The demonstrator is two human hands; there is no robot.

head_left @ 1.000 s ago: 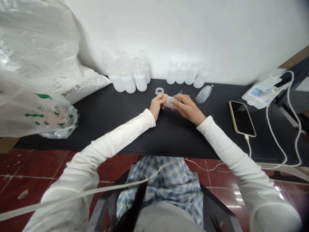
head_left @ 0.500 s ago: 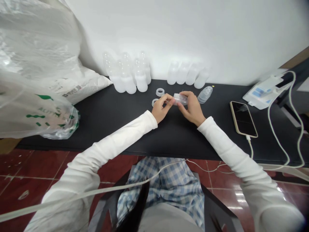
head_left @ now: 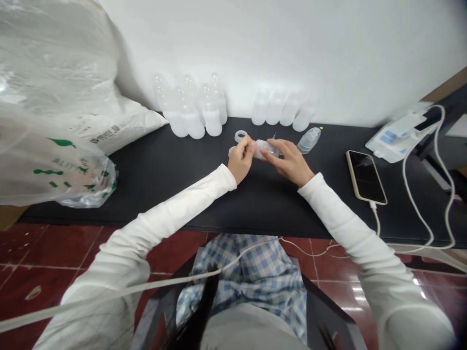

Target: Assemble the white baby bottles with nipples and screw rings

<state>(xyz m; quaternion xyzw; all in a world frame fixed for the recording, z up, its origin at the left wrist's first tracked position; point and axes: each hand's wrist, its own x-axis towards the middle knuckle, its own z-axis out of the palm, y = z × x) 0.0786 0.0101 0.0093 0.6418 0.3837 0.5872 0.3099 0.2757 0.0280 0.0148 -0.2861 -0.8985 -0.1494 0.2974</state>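
A clear plastic bottle cap (head_left: 260, 146) lies on its side between my hands, just above the black tabletop. My left hand (head_left: 241, 159) pinches at its left end, thumb against fingers; any small part inside that pinch is hidden. Over the cap's right side curls my right hand (head_left: 290, 161), with thumb and fingers closed on it. Just behind my left hand lies a clear collar ring (head_left: 241, 136), and a second ring (head_left: 231, 151) is mostly covered by that hand. To the right of my right hand, another clear cap (head_left: 309, 140) leans at a tilt.
Several milky bottles with clear domed caps (head_left: 195, 126) stand against the wall at back left. Several uncapped bottles (head_left: 273, 112) are at back right. Large plastic bags (head_left: 54, 146) fill the left end. A phone (head_left: 366, 177), cables and a white-blue packet (head_left: 394, 138) occupy the right.
Both hands have shifted slightly left with the cap. My right fingers have moved over its top, and my left fingertips are drawn closer together at its end.
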